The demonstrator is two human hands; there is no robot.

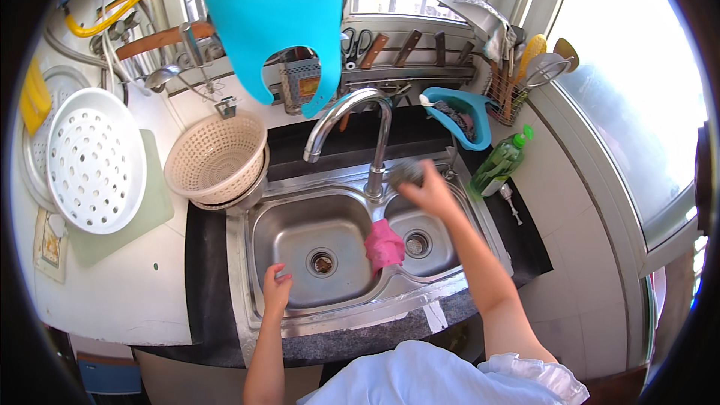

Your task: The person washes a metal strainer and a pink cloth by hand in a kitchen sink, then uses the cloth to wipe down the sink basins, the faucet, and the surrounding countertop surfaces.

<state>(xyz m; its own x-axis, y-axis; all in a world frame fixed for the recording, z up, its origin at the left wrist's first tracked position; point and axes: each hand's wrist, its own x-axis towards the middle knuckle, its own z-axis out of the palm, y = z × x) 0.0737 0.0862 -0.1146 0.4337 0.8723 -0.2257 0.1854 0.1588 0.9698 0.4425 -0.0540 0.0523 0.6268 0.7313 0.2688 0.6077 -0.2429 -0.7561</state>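
Note:
A dark steel-wool scourer [406, 174] is in my right hand [432, 194], just right of the chrome faucet's [378, 152] base and above the back of the small sink bowl [444, 256]. Over the near left part of the large steel sink bowl [292, 236], my left hand [277, 288] holds nothing, its fingers apart and slightly curled. A pink cloth [385, 244] hangs over the divider between both bowls. Some brown residue lies in the large bowl's drain [322, 262]. The right hand and scourer look blurred.
Beige plastic colander [216, 152] left of the sink, in a metal bowl. Turquoise sink caddy [478, 118], green soap bottle [499, 166] and utensil basket [502, 98] at the right. A turquoise plastic sheet [275, 5] hangs above the counter. Knives [408, 48] stand in a rack behind.

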